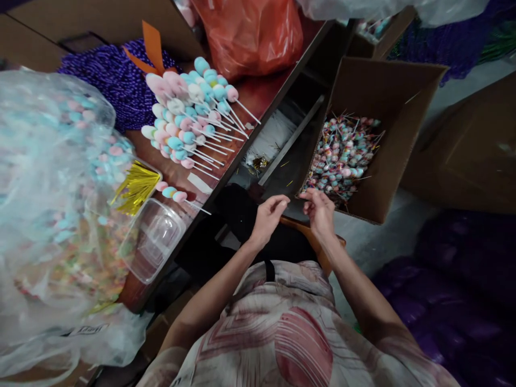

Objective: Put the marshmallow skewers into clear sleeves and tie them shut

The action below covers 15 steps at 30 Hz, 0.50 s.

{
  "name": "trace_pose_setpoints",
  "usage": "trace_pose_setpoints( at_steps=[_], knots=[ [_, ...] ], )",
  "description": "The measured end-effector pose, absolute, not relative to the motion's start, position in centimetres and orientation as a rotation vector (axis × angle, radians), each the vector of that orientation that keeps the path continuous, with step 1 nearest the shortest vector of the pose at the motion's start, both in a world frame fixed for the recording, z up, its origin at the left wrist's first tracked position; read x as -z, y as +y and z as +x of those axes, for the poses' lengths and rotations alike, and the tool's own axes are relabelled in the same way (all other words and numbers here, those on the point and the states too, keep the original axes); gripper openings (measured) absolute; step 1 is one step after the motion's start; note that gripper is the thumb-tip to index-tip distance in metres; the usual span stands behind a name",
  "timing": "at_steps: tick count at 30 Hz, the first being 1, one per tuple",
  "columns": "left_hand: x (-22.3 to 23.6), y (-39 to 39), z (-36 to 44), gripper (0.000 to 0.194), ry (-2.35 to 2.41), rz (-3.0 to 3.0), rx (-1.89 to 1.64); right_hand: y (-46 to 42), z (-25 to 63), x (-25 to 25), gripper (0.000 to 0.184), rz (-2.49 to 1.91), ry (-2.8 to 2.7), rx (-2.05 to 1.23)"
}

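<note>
Above my lap, my left hand is closed, thumb and fingertips together. Across a small gap from it, my right hand pinches thumb against fingers beside the near corner of a cardboard box. Whatever either pinch holds, if anything, is too small to make out. Inside the box lies a heap of small pastel candy sticks. On the red-brown table to my left, marshmallow skewers in pink, blue and white lie stacked with their white sticks toward me. One separate marshmallow skewer lies nearer.
Gold twist ties fill a small tray beside a clear plastic container. Large clear bags of marshmallows cover the left side. A red plastic bag and purple bead strands stand behind. Dark purple sacks lie right.
</note>
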<state>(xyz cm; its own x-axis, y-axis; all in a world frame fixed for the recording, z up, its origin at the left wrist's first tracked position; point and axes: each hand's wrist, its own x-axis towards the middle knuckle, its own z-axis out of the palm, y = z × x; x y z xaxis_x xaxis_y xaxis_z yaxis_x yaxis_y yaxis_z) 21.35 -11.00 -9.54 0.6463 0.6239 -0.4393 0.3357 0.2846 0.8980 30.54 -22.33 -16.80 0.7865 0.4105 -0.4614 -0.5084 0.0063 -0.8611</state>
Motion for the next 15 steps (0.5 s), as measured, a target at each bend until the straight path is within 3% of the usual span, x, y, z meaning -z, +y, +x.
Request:
trace_pose_setpoints(
  at_steps=[4, 10, 13, 15],
  knots=[
    [9.1, -8.5, 19.0, 0.019, 0.973, 1.358, -0.275, -18.8, 28.4, 18.2, 0.03, -1.693, -0.189, -0.976],
    [8.1, -7.1, 15.8, 0.02, 1.088, 1.383, -0.329, -9.9, 27.1, 21.7, 0.018, -2.063, -0.659, -1.102],
    [7.6, -6.9, 14.0, 0.021, 1.152, 1.357, -0.333, -4.9, 27.7, 23.5, 0.021, -2.238, -1.024, -1.1],
    [7.5, -6.8, 12.7, 0.022, 1.192, 1.327, -0.325, -2.1, 27.9, 24.4, 0.033, -2.293, -1.287, -1.084]
  ],
)
